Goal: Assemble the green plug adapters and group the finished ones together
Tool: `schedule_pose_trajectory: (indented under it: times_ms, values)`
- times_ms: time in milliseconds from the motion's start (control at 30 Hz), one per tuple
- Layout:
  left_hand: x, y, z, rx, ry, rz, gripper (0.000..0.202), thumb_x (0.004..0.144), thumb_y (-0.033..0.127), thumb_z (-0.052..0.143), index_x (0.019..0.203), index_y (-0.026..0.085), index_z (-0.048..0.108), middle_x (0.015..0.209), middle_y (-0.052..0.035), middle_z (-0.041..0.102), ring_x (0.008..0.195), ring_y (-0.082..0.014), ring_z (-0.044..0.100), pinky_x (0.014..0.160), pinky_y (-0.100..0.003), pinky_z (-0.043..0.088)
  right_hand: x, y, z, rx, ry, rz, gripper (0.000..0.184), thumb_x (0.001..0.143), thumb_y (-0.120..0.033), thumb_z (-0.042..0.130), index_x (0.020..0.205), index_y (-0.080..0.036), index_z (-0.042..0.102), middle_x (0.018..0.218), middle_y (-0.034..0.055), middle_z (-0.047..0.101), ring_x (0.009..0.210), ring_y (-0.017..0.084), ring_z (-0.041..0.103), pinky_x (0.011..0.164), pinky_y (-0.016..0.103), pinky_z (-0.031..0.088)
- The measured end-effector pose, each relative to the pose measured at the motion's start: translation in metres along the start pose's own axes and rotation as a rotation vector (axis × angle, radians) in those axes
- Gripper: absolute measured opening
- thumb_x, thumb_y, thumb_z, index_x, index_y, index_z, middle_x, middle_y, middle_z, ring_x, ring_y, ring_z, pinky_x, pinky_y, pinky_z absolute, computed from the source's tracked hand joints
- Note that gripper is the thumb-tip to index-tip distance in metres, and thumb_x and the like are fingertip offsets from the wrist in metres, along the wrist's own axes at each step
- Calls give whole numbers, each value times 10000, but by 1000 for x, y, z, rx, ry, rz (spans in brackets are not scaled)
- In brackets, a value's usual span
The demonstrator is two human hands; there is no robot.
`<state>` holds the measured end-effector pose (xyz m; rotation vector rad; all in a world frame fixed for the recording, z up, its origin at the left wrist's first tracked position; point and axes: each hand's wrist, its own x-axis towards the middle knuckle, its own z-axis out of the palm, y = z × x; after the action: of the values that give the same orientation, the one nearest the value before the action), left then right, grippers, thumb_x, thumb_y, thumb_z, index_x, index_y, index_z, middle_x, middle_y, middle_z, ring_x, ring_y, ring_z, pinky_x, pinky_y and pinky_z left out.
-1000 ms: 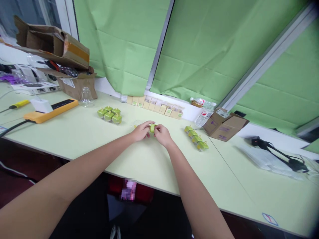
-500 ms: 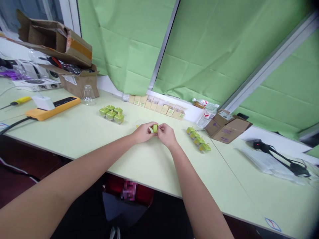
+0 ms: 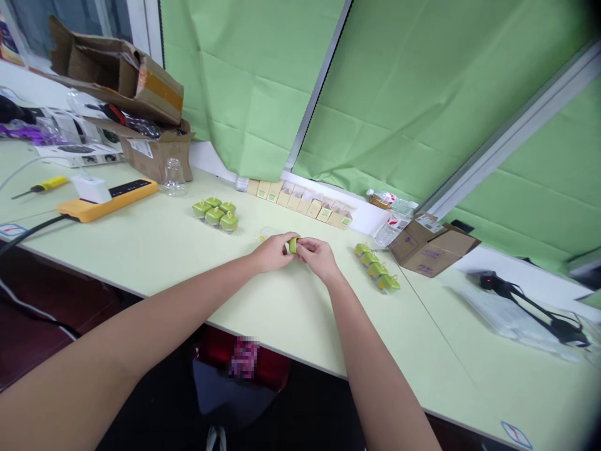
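Note:
My left hand [image 3: 271, 252] and my right hand [image 3: 319, 257] meet over the middle of the pale green table [image 3: 154, 250]. Between their fingertips they pinch a small green piece [image 3: 293, 244]. Both hands are closed round it. To the left stands a cluster of small green bottles [image 3: 216, 215]. To the right of my right hand lies a row of more green bottles [image 3: 377, 268]. Just behind my left hand something small, clear and yellowish [image 3: 264, 235] rests on the table.
A row of small tan cartons [image 3: 300, 202] lines the wall under the green curtain. An open brown box [image 3: 432, 245] and wrapped packets sit at the right. A yellow power strip [image 3: 109, 198], a glass bottle [image 3: 173, 177], stacked cardboard boxes [image 3: 117, 75] and a black cable [image 3: 535, 304] lie around.
The view has shifted, so everything sits a little further right in the picture. My hands stay together on the small green piece, turning it slightly between the fingertips.

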<state>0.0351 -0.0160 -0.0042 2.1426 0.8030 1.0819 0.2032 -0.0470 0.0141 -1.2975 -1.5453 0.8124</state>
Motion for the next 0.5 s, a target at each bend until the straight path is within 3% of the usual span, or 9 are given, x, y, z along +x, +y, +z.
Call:
schedule_pose_trajectory:
  times_ms: [133, 233, 333, 500]
  values:
    - [-2, -1, 0, 29, -14, 12, 452, 740, 252, 624, 1192, 226, 610, 919, -16, 693, 681, -146, 606, 666, -249, 469, -2, -2, 3, -113, 30, -56, 190, 707, -306, 636, 832, -188, 715, 782, 33, 716, 647, 154, 617, 642, 277, 498]
    - [-2, 0, 0, 42, -10, 22, 533, 734, 210, 601, 1266, 235, 590, 1021, -35, 696, 678, -146, 599, 686, -259, 475, -4, -5, 5, -272, 77, -139, 187, 706, -242, 597, 827, -214, 737, 790, 3, 717, 680, 155, 623, 693, 272, 489]
    - [-2, 2, 1, 34, -1, 27, 572, 722, 179, 590, 1292, 229, 583, 1133, -55, 676, 713, -151, 604, 711, -261, 481, -7, -7, 6, -381, 78, -176, 178, 723, -223, 563, 755, -222, 738, 709, -22, 693, 617, 142, 586, 642, 258, 455]
    - [-4, 6, -1, 28, -22, 68, 474, 711, 152, 564, 1174, 215, 644, 1011, -39, 690, 703, -149, 582, 675, -247, 459, -7, -6, 4, -385, 56, -168, 199, 731, -229, 570, 803, -234, 755, 773, -23, 724, 629, 141, 597, 651, 257, 456]
